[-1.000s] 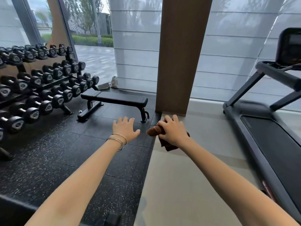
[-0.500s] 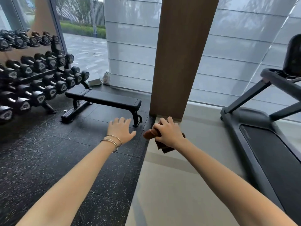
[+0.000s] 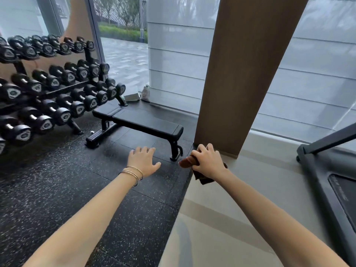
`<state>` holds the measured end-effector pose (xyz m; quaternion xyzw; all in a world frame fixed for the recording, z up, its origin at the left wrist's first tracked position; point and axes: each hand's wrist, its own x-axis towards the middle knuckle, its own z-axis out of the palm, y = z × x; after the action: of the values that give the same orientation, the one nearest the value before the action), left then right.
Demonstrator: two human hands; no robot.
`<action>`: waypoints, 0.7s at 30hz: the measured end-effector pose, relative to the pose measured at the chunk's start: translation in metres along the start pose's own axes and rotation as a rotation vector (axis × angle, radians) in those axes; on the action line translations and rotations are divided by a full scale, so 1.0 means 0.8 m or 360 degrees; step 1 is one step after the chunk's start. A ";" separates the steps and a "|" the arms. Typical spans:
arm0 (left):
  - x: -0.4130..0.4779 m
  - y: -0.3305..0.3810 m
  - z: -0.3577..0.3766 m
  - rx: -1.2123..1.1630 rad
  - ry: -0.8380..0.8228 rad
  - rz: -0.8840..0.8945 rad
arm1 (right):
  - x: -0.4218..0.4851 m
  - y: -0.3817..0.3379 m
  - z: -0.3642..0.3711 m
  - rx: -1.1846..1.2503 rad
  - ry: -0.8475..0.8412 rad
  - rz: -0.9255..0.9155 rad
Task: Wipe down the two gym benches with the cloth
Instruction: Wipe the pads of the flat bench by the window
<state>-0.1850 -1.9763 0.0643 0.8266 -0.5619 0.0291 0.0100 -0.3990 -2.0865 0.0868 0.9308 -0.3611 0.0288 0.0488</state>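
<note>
A gym corner with tall windows (image 3: 123, 54) and pale blinds (image 3: 173, 60) opens ahead, its floor split between black speckled rubber tiles (image 3: 57, 189) on the left and a smooth grey surface (image 3: 231, 218) on the right. A broad brown pillar (image 3: 240, 74) rises from the line where the two floors meet. Along the left wall stands a tiered rack of black dumbbells (image 3: 48, 83). A flat black bench (image 3: 138, 121) sits on the rubber tiles just in front of the rack's near end, its padded top bare, well ahead of both hands. Only this one bench shows. The dark frame of a treadmill (image 3: 327, 170) fills the right edge.

Both bare arms reach forward. The left hand (image 3: 143, 161), thin bangles (image 3: 133, 173) on its wrist, is held palm down with fingers spread and relaxed, holding nothing. The right hand (image 3: 207, 162) has its fingers curled tightly round a bunched brown cloth (image 3: 185, 162); one end pokes out to the left of the fist, and a darker fold hangs below the wrist. The cloth touches neither the bench nor the floor.
</note>
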 end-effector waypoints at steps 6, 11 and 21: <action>0.123 0.013 0.012 0.0001 -0.0015 0.0018 | 0.131 0.074 0.013 0.0020 -0.0005 -0.0057; 0.209 -0.008 0.043 0.0023 -0.0062 -0.0044 | 0.231 0.090 0.053 0.0026 -0.0086 -0.0163; 0.445 -0.097 0.087 -0.0005 -0.0168 0.0064 | 0.470 0.106 0.123 0.0051 -0.0210 -0.0099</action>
<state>0.0204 -2.2814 0.0175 0.8155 -0.5782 -0.0152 -0.0188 -0.1772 -2.4116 0.0285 0.9421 -0.3341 -0.0283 0.0108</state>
